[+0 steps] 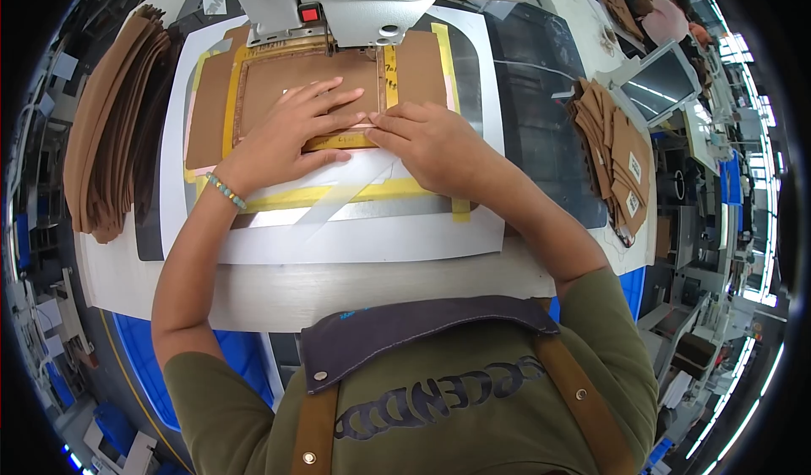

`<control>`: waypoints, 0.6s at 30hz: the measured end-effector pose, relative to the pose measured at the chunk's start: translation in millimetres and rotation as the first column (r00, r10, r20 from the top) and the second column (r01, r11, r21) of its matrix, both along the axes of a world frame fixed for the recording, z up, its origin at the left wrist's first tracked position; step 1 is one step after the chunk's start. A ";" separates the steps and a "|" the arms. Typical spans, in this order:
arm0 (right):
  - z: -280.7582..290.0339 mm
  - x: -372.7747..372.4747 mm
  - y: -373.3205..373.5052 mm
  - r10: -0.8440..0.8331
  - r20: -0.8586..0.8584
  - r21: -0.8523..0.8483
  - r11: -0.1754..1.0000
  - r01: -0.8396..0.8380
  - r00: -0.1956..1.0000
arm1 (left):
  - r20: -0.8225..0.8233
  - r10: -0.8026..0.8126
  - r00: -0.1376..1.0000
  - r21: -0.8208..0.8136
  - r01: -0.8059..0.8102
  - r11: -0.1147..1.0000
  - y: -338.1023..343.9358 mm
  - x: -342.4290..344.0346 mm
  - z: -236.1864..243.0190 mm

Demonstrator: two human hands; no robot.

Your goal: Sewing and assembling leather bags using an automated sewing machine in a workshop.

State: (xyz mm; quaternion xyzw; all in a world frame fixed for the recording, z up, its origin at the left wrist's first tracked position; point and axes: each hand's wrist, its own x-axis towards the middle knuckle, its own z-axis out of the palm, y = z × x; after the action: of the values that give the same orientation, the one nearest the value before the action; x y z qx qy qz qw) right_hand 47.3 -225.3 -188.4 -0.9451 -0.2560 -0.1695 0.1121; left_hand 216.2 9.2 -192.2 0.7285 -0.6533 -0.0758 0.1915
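A brown fabric panel (420, 68) lies under the head of a sewing machine (367, 14), with a rectangular frame edged in yellow tape (230, 111) on it. My left hand (291, 133) rests flat on the panel and the frame's lower part, fingers spread. At the frame's lower right corner my right hand (431, 141) is closed in a pinch, its fingertips almost meeting those of the left. Whatever lies between the right fingertips is too small to make out. Beneath both hands is a white sheet (363, 242) with yellow tape strips.
Tall stacked brown pieces (114, 128) stand at the table's left. A pile of brown pieces with white labels (615, 150) lies on the right, near a tilted screen (659, 82). The machine head overhangs the frame's far edge. Another person (665, 20) is at the far right.
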 end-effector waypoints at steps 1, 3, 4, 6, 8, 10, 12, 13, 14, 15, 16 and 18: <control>0.2 1.0 -0.2 0.000 0.003 -0.002 1.000 0.000 1.000 | 0.003 0.000 1.000 -0.002 0.000 1.000 -0.7 2.0 0.0; -0.8 2.9 -0.6 -0.007 0.008 -0.008 1.000 0.007 1.000 | 0.000 -0.009 1.000 0.000 0.009 1.000 -2.4 5.5 0.0; -0.8 3.4 -1.2 -0.008 0.010 -0.010 1.000 0.008 1.000 | 0.002 -0.010 1.000 -0.002 0.010 1.000 -3.7 6.9 0.0; -0.2 4.7 -2.2 -0.026 0.004 -0.023 0.999 0.026 1.000 | 0.011 -0.007 1.000 -0.006 0.007 1.000 -6.3 9.4 -0.3; 1.4 6.5 -2.7 -0.037 0.018 -0.027 0.999 0.037 0.999 | 0.028 0.004 1.000 -0.018 -0.004 1.000 -9.7 11.4 -1.7; 2.5 8.9 -4.1 -0.051 0.032 -0.032 0.998 0.052 0.998 | 0.045 0.012 0.999 -0.030 -0.011 0.999 -13.9 13.5 -1.6; 2.8 13.0 -7.3 -0.061 0.012 -0.053 0.997 0.061 0.998 | 0.071 0.033 0.997 -0.019 -0.032 0.999 -17.6 16.0 -1.2; 3.2 15.3 -10.1 -0.061 0.014 -0.055 0.997 0.062 0.998 | 0.073 0.033 0.997 -0.021 -0.031 0.999 -19.6 18.3 -2.1; 3.6 17.5 -13.8 -0.051 -0.002 -0.046 0.998 0.051 0.999 | 0.084 0.033 0.996 -0.025 -0.031 0.999 -22.1 20.9 -3.3; 4.3 19.0 -15.6 -0.039 -0.019 -0.036 0.999 0.038 0.999 | 0.096 0.035 0.995 -0.028 -0.033 0.999 -23.4 23.1 -3.2; 6.1 18.6 -17.9 -0.037 -0.018 -0.038 0.999 0.036 0.999 | 0.096 0.038 0.995 -0.030 -0.035 0.999 -24.3 25.0 -3.4; 12.6 15.2 -26.0 -0.103 -0.068 0.052 0.993 0.107 0.992 | 0.095 0.054 0.994 -0.037 -0.050 0.998 -27.2 27.1 -3.0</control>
State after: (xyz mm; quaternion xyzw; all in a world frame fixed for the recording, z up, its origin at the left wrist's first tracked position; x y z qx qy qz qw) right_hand 62.5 -251.3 -175.7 -0.9588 -0.1972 -0.1511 0.1375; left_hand 243.3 -18.0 -195.2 0.7446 -0.6438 -0.0244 0.1743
